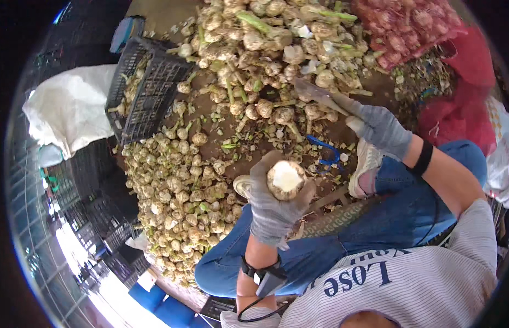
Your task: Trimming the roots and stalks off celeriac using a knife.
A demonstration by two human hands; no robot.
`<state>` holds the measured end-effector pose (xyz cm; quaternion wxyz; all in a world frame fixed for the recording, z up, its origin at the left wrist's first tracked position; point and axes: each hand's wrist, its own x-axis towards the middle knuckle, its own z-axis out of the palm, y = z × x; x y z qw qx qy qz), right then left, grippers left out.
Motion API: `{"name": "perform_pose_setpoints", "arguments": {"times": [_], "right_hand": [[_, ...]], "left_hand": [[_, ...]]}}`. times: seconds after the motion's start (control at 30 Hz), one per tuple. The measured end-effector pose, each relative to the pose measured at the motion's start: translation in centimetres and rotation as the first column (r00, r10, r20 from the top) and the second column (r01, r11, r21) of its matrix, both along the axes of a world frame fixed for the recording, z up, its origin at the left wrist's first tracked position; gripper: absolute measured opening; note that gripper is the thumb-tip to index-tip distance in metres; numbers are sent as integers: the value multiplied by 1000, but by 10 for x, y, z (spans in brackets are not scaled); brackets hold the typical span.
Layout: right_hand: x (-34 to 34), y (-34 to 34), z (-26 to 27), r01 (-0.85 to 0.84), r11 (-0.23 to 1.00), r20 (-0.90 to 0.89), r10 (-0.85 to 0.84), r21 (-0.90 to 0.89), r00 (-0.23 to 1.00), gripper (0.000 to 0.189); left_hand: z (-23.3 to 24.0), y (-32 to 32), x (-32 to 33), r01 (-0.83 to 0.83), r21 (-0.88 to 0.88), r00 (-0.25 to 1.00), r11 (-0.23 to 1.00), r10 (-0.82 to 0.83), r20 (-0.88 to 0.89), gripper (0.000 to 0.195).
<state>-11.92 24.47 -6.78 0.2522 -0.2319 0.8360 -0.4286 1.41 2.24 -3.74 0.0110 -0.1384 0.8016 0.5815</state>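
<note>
A large garlic bulb [286,180] rests in my left hand [275,209], which wears a grey glove. Its pale, flat cut face is turned up toward me, and the fingers curl around its sides. My right hand [379,127], also gloved, grips a dirty bladed cutting tool [316,92]. The tool reaches left over the near edge of a heap of garlic with stalks [258,41], apart from the bulb in my left hand. Blur hides whether it is a knife or shears.
Trimmed garlic bulbs [176,192] spread at the left. A black plastic crate [149,90] stands tilted beyond them, beside a white sack [74,106]. A red mesh bag of garlic [406,30] lies at the far right. A blue strap [326,147] and scraps litter the ground before my shoes.
</note>
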Motion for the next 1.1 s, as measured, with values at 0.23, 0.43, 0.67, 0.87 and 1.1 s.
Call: {"name": "perform_pose_setpoints", "arguments": {"times": [0.23,0.43,0.67,0.87,1.1], "right_hand": [[17,1,30,-189,960,491,269,-207,829,51],[15,-4,14,-290,947,403,321,-137,857,54],[18,3,-19,-74,996,627,86,-46,774,54],[14,-9,-23,-112,979,381,170,-170,909,52],[10,-7,-26,-173,984,480,170,-38,860,51]], "left_hand": [[7,-29,-24,486,-225,856,844,-512,-70,20],[10,-70,-12,552,-643,724,531,-688,53,19],[5,-225,18,-720,-644,612,257,673,-415,37],[-154,-154,-59,55,-723,994,689,28,103,52],[-235,-106,-150,313,-593,697,741,245,674,66]]}}
